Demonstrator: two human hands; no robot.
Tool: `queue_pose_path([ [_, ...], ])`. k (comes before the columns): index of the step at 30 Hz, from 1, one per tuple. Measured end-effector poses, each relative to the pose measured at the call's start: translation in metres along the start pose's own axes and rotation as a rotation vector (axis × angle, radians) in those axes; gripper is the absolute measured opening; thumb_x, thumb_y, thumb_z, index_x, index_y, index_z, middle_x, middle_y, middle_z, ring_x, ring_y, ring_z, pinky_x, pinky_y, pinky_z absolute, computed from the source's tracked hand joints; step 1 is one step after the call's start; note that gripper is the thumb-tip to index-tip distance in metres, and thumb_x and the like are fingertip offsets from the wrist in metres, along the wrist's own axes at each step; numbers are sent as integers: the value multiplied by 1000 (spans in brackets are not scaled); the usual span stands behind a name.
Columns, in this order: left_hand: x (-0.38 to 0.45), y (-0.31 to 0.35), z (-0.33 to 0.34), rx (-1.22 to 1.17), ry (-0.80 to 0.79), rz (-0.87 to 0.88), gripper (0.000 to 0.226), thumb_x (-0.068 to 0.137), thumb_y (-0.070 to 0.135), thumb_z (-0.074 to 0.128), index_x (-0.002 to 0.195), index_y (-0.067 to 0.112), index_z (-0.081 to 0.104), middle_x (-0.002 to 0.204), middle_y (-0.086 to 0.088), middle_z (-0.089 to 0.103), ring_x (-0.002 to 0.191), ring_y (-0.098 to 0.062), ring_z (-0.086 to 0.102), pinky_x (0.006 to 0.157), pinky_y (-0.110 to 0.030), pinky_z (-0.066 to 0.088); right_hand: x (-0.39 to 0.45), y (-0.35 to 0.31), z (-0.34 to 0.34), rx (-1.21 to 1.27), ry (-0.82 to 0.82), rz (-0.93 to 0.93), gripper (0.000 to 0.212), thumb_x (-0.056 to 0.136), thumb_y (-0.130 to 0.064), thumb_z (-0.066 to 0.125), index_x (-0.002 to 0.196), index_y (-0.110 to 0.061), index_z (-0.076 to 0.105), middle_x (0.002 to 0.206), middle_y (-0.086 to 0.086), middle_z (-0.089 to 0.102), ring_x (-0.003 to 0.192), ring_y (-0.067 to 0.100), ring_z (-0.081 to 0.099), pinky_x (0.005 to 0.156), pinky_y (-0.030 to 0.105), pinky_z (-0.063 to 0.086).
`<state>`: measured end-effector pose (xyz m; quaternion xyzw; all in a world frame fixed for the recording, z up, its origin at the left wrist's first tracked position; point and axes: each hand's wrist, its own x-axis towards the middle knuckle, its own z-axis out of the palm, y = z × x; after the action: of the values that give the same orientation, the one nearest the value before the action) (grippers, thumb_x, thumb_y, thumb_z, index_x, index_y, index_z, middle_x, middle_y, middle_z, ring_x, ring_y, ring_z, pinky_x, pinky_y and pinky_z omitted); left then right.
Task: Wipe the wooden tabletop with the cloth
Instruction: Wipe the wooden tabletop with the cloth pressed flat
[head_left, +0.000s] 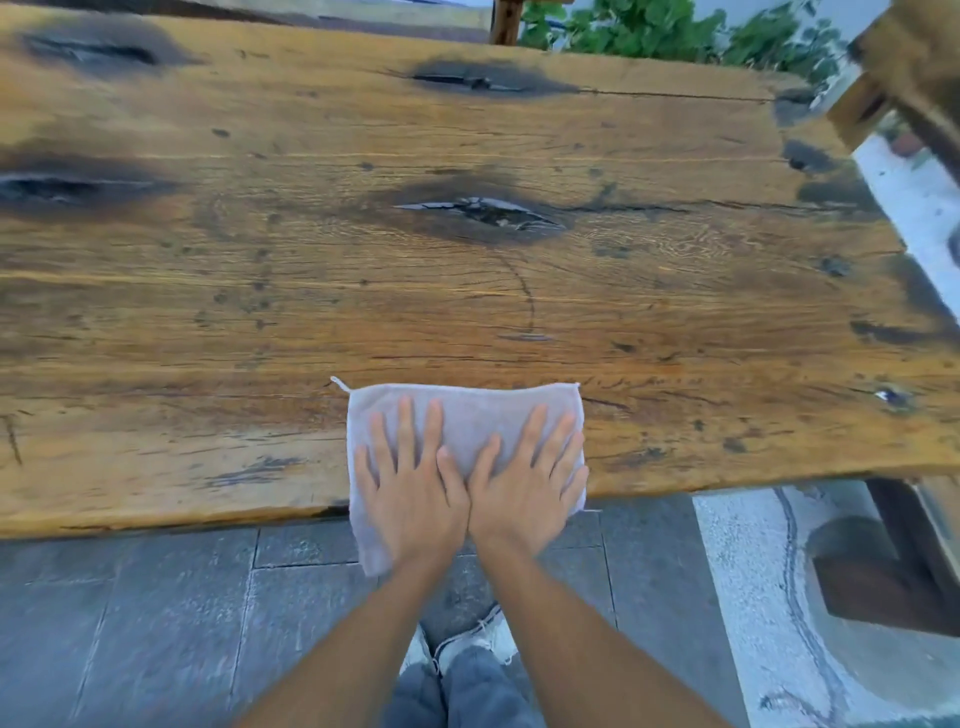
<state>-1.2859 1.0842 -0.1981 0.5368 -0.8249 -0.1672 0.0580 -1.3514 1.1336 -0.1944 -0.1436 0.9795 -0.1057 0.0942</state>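
A pale grey cloth (470, 415) lies flat at the near edge of the wooden tabletop (467, 291), its lower left corner hanging over the edge. My left hand (410, 478) and my right hand (524, 478) press flat on the cloth side by side, fingers spread, thumbs touching. Neither hand grips the cloth; both palms rest on it. The tabletop is rough, worn wood with dark knots and cracks.
Dark stone floor tiles (156, 623) lie below the table's near edge. A dark wooden table leg or base (883, 561) stands at the lower right. Green plants (649, 26) and a wooden post (506, 21) are beyond the far edge. A wooden frame (909, 78) sits at the upper right.
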Motion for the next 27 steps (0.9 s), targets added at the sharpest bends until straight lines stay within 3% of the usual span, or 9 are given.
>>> queue_pose_path([
  [6, -10, 1, -7, -65, 0, -73, 65, 96, 37, 10, 157, 22, 23, 164, 5, 21, 153, -17, 17, 122, -42, 7, -14, -4, -4, 44, -59, 163, 72, 100, -53, 19, 161, -21, -4, 168, 9, -14, 155, 23, -16, 124, 47, -7],
  [12, 2, 11, -10, -32, -19, -90, 69, 92, 39, 5, 158, 21, 18, 165, 5, 17, 153, -16, 16, 122, -43, 9, 1, -11, -8, 44, -60, 212, 76, 98, -49, 15, 160, -11, -8, 166, 16, -18, 153, 27, -20, 123, 49, -8],
  [16, 24, 20, -5, -6, -24, -76, 69, 92, 39, 1, 159, 22, 11, 166, 6, 10, 154, -14, 10, 123, -42, 5, 22, -21, -10, 75, -32, 274, 78, 99, -51, 19, 159, -7, -4, 166, 20, -14, 154, 31, -16, 123, 49, -8],
  [20, 53, 34, 2, 9, 20, -89, 65, 97, 36, 14, 158, 16, 21, 165, 2, 21, 153, -19, 19, 121, -46, 13, 53, -33, -5, 54, 12, 309, 79, 99, -53, 24, 160, -6, 4, 166, 20, -8, 155, 32, -11, 123, 51, -7],
  [27, 117, 63, 14, 52, 18, -74, 65, 97, 35, 22, 157, 10, 22, 165, -2, 22, 153, -22, 19, 121, -49, 17, 118, -62, 0, 68, 123, 327, 81, 92, -47, 40, 156, 0, 26, 164, 25, 16, 154, 39, 13, 122, 59, 10],
])
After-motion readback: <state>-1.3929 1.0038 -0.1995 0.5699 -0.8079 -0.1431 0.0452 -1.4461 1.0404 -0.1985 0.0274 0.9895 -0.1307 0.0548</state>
